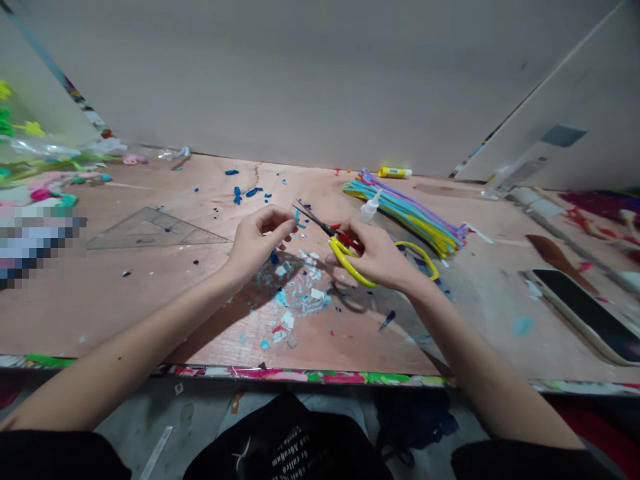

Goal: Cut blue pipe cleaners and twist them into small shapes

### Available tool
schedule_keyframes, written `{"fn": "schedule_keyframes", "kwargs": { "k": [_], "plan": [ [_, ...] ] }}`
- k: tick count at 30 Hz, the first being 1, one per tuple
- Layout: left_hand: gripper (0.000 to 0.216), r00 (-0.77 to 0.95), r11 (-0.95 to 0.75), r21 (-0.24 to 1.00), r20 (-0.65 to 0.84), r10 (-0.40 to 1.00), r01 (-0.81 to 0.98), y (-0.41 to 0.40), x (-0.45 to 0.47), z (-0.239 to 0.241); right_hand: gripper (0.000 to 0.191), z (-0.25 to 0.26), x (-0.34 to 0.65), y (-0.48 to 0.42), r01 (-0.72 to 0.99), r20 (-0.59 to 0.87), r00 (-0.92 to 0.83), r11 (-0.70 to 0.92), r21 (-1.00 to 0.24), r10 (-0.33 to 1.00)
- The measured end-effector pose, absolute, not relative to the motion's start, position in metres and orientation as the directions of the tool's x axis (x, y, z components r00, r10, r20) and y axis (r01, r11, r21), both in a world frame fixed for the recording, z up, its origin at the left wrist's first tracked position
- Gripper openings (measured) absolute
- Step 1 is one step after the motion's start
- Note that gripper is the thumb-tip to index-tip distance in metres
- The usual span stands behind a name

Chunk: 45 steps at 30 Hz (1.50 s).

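My right hand (383, 257) is closed through the yellow loops of a pair of scissors (345, 250), whose dark blades point up and left toward my left hand. My left hand (260, 237) pinches a small blue piece (297, 217) right at the blade tips. Both hands hover over a scatter of light blue and white scraps (300, 293) on the wooden table (150, 300).
A bundle of pastel pipe cleaners (410, 213) lies behind my right hand, with a small white bottle (370, 207) and a yellow glue stick (395, 173). A clear set square (150, 230) lies at left, a phone (585, 313) at right, colourful craft pieces (45, 180) far left.
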State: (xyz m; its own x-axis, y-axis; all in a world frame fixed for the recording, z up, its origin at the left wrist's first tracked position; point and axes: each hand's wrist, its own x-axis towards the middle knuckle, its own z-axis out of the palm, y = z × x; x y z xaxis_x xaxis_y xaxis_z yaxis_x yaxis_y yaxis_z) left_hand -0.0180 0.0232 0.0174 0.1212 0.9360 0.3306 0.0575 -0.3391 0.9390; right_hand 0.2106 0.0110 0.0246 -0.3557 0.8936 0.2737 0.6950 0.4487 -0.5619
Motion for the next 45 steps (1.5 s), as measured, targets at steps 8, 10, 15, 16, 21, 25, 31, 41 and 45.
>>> {"fn": "schedule_keyframes", "kwargs": {
  "k": [8,10,15,16,21,25,31,41,45],
  "plan": [
    [0.006,0.178,-0.372,0.913,0.343,0.922,0.167,0.0243,-0.0183,0.0149,0.043,0.0188,0.2081,0.0122,0.699,0.288,-0.378,0.475,-0.534,0.88],
    [0.007,0.191,-0.382,0.903,0.347,0.918,0.195,0.0251,-0.0185,0.0136,0.045,0.0192,0.2084,0.0121,0.698,0.282,-0.381,0.474,-0.537,0.881],
    [0.011,0.202,-0.387,0.901,0.349,0.915,0.196,0.0264,-0.0191,0.0095,0.043,0.0206,0.2087,0.0118,0.7,0.273,-0.392,0.478,-0.53,0.878],
    [0.01,0.204,-0.388,0.901,0.35,0.914,0.194,0.0265,-0.0192,0.0091,0.043,0.0207,0.2088,0.0117,0.701,0.271,-0.394,0.477,-0.529,0.879],
    [0.01,0.198,-0.392,0.901,0.356,0.913,0.189,0.0272,-0.02,0.0099,0.044,0.0202,0.2092,0.0117,0.703,0.262,-0.389,0.468,-0.535,0.883],
    [0.01,0.215,-0.393,0.9,0.353,0.91,0.187,0.0274,-0.0203,0.0099,0.043,0.0203,0.2087,0.0121,0.7,0.266,-0.392,0.473,-0.535,0.881],
    [0.011,0.216,-0.397,0.889,0.351,0.911,0.228,0.0259,-0.0199,0.0126,0.034,0.0215,0.209,0.0113,0.697,0.295,-0.411,0.506,-0.508,0.863],
    [0.013,0.122,-0.327,0.921,0.307,0.944,0.21,0.0246,-0.0196,0.0155,0.032,0.0237,0.2153,0.0108,0.747,0.372,-0.349,0.495,-0.444,0.86],
    [0.01,0.102,-0.25,0.962,0.239,0.966,0.113,0.0265,-0.0199,0.016,0.034,0.0229,0.2169,0.0133,0.775,0.375,-0.315,0.464,-0.429,0.872]
  ]
}}
